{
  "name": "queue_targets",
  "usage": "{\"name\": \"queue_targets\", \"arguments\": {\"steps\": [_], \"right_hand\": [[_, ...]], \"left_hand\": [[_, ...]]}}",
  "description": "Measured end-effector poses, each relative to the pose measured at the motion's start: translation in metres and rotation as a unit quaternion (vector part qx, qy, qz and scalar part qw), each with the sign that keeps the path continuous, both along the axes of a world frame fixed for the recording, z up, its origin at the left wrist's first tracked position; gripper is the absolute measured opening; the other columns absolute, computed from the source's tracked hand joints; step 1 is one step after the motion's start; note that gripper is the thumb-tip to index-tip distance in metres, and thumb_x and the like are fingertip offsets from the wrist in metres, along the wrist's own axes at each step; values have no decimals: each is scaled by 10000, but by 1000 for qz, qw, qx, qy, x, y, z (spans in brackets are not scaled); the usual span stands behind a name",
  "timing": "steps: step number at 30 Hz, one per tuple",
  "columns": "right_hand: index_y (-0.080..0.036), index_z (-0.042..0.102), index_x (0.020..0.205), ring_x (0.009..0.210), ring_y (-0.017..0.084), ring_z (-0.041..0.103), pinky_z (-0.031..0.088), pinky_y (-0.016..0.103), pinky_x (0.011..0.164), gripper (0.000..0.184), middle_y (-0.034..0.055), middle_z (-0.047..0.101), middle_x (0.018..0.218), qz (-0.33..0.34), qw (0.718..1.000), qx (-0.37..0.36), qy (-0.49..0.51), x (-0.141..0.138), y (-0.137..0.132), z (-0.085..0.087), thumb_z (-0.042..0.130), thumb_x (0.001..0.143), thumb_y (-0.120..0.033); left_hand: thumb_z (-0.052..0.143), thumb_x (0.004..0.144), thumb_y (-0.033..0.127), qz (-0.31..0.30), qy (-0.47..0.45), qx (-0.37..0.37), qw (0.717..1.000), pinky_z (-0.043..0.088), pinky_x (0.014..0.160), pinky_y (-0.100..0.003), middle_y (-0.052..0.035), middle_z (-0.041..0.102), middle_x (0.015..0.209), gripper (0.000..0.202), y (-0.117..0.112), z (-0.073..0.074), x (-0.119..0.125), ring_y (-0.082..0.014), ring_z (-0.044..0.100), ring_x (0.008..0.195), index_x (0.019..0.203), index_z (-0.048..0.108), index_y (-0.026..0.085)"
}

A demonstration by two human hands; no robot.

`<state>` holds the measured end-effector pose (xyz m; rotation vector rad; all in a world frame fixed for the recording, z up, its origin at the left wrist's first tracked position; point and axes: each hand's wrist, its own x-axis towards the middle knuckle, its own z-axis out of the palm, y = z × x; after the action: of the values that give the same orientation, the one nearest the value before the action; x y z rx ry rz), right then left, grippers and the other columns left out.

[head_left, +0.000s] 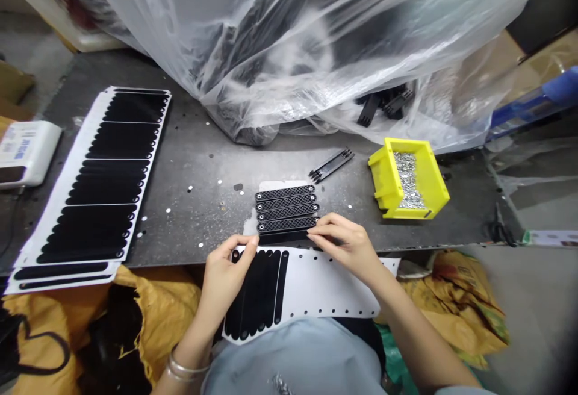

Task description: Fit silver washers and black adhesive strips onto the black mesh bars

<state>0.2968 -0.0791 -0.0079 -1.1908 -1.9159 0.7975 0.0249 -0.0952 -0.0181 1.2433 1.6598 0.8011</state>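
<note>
My left hand [228, 277] pinches the top edge of a white backing sheet [329, 283], which rests across my lap. Several black adhesive strips [257, 289] lie side by side on that sheet. My right hand [343, 247] holds the far edge of the sheet, with its fingertips on a plain black strip [284, 237]. Just beyond it, several textured black bars [285, 208] with holes at their ends lie in a tight row on the table. The lowest bar touches the strip's upper edge.
A long white sheet of black strips [97, 178] lies on the grey metal table [194, 226] to the left. A yellow bin of screws [406, 181] and a loose black plastic part [332, 165] sit ahead. Clear plastic sheeting [271, 34] heaps along the back.
</note>
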Motion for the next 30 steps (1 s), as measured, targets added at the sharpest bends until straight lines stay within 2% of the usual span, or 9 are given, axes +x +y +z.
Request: {"name": "queue_targets", "arguments": {"steps": [4, 7, 13, 16, 19, 23, 25, 27, 30], "right_hand": [[-264, 734, 1198, 832, 185, 619, 578, 350, 744, 238, 79, 597, 1001, -65, 993, 72, -71, -14, -14, 3, 610, 1002, -211], [-247, 672, 1291, 916, 204, 625, 583, 356, 793, 288, 85, 598, 1014, -34, 995, 70, -65, -41, -34, 0, 610, 1011, -222], [-214, 638, 1351, 938, 190, 629, 591, 330, 807, 381, 84, 608, 1054, 34, 999, 1, 19, -78, -56, -16, 661, 992, -340], [-250, 645, 1346, 934, 178, 639, 594, 315, 798, 365, 66, 608, 1039, 29, 997, 8, 70, -74, -66, -13, 675, 985, -302], [-248, 722, 1072, 934, 199, 669, 609, 356, 820, 163, 60, 611, 998, 12, 990, -7, 140, -56, -73, -1, 719, 952, -358], [-241, 623, 1005, 746, 153, 684, 639, 347, 668, 224, 47, 561, 1032, -61, 953, -112, 273, -28, -55, 19, 636, 989, -464], [-262, 650, 1113, 694, 111, 630, 614, 291, 620, 146, 37, 547, 1049, -64, 972, -105, 199, -26, -33, 24, 632, 995, -345], [-275, 681, 1236, 796, 137, 631, 607, 304, 706, 255, 57, 576, 1069, -34, 997, -36, 55, -34, -10, 24, 592, 1002, -234], [-252, 668, 1336, 942, 194, 649, 579, 375, 842, 336, 91, 671, 1090, 35, 992, 80, -86, -55, 17, 16, 521, 1040, -193]], "left_hand": [[717, 888, 452, 20, -40, 22, 999, 491, 776, -264, -16, 754, 872, 263, -6, -2, 1, -180, 668, 815, 994, 729, 212], [732, 893, 424, 39, -90, 27, 995, 490, 774, -244, 10, 711, 817, 333, -17, -1, 1, -154, 664, 776, 1139, 628, 224], [749, 881, 443, 62, -219, 20, 974, 480, 696, -205, 45, 622, 784, 366, -35, -3, 5, -112, 614, 708, 960, 454, 241], [754, 874, 459, 89, -276, 12, 957, 453, 628, -194, 74, 583, 736, 432, -36, -8, 7, -89, 544, 612, 925, 377, 255], [748, 878, 452, 129, -239, 43, 961, 457, 625, -198, 61, 608, 773, 413, -34, -13, -2, -98, 565, 629, 950, 391, 258], [724, 901, 408, 62, -131, 72, 987, 473, 696, -212, 26, 640, 837, 303, -27, -15, -16, -122, 630, 735, 1013, 499, 238], [683, 936, 411, 10, -93, 59, 994, 447, 653, -211, 42, 631, 774, 260, -21, -13, -17, -116, 607, 665, 1074, 549, 236], [645, 965, 425, -18, -47, 56, 997, 419, 614, -217, 55, 624, 706, 235, -12, -8, -14, -115, 578, 603, 1095, 603, 234], [623, 976, 431, -28, 5, 75, 997, 463, 687, -239, 18, 706, 781, 222, 3, -1, -6, -142, 644, 691, 1034, 691, 228]]}}
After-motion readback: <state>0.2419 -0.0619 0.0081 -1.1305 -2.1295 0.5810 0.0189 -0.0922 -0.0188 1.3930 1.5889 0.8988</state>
